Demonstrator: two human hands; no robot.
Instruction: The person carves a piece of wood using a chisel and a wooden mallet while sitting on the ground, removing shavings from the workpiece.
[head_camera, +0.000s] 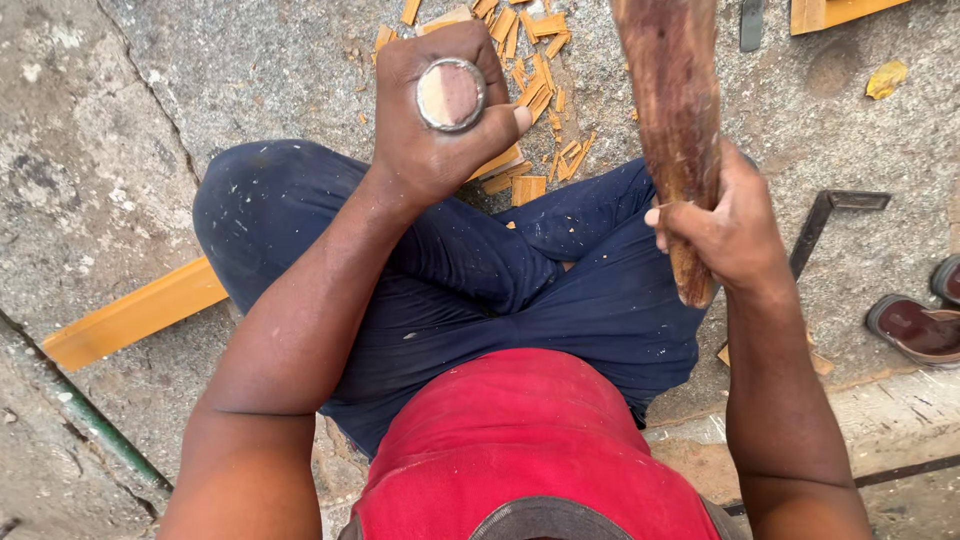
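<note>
Your left hand (440, 110) is clenched around a tool handle with a round, metal-ringed wooden butt (451, 94), and your fist hides the shaft and working end, so the tool's kind cannot be confirmed. Your right hand (725, 225) grasps the lower end of a long reddish-brown wooden club (672, 110), whose upper end is cut off by the frame's top edge. The ringed butt stands above your knee beside scattered orange wood chips (535, 70) on the concrete floor (100, 150), well apart from the club.
</note>
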